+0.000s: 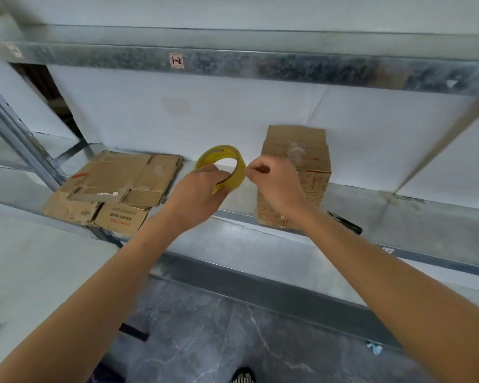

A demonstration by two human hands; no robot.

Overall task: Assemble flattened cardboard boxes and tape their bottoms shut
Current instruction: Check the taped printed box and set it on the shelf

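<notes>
Bright, even, cool daylight with only soft shadows; wide-angle bending toward the edges, and slight blur softens the upper shelf beam (260, 62).

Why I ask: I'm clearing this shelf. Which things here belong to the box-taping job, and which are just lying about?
Job: yellow tape roll, gripped by the left hand, its edge pinched by the right hand; upright box; flattened boxes.
Lying about: black tool right of that box, untouched; blue scrap on the floor.
</notes>
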